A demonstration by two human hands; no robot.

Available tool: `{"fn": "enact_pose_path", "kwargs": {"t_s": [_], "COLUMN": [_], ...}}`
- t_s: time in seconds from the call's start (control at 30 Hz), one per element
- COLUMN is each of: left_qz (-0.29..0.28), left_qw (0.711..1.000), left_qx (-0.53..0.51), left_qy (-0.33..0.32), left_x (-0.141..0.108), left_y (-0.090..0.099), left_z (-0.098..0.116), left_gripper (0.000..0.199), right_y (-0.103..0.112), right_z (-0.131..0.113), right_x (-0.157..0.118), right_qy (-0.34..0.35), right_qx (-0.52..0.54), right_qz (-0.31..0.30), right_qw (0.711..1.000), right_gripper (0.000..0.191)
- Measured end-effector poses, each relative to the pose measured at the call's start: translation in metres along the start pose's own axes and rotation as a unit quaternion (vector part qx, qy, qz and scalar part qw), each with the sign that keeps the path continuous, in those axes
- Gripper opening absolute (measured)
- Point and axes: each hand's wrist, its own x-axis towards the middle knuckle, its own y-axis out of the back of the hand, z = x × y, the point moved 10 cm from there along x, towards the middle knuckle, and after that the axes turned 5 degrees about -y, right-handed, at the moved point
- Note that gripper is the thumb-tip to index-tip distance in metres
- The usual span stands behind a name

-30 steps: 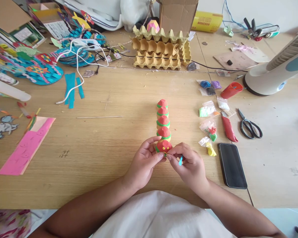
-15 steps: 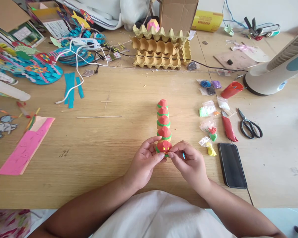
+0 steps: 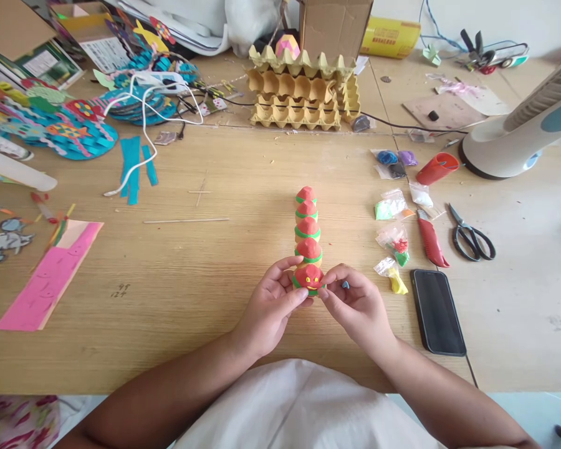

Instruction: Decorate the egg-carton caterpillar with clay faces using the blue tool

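The head of the caterpillar figure (image 3: 307,229) is steadied by the left grip (image 3: 266,312), closed lightly around its side with the thumb in front. The right grip (image 3: 358,305) is narrowed, thumb and forefinger nearly pinched at the head's opposite side; a blue tool (image 3: 345,284), mostly hidden, appears to be held within it. Whether anything is caught between the fingertips cannot be told. Away from both grips, the body is laid straight along the desk (image 3: 243,156). It is judged light and crushable, its red and green coverings soft and easily dented, so it is best held low, by the sides, clear of the eyes. Just right of the right grip, a yellow bag (image 3: 396,282) and a phone (image 3: 438,312) are placed; farther out, scissors (image 3: 472,237). Beyond the body's far end, egg cartons (image 3: 294,87) are stacked.
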Motion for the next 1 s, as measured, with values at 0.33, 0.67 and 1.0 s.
{"fn": "enact_pose_path", "kwargs": {"t_s": [0.33, 0.67, 1.0], "left_qz": [0.009, 0.008, 0.011], "left_qw": [1.0, 1.0, 1.0], "left_qx": [0.006, 0.008, 0.011], "left_qy": [0.003, 0.005, 0.001], "left_x": [0.0003, -0.0007, -0.0001], "left_y": [0.0009, 0.0015, 0.0038], "left_z": [-0.0012, -0.0028, -0.0039], "left_gripper": [0.044, 0.044, 0.044], "right_y": [-0.004, -0.0056, -0.0071], "right_z": [0.0039, 0.0052, 0.0076], "right_x": [0.0021, 0.0025, 0.0038], "right_qy": [-0.027, -0.037, -0.057], "right_qx": [0.047, 0.06, 0.071], "right_qz": [-0.01, -0.016, -0.013], "right_qw": [0.998, 0.997, 0.996], "right_gripper": [0.019, 0.021, 0.028]}}
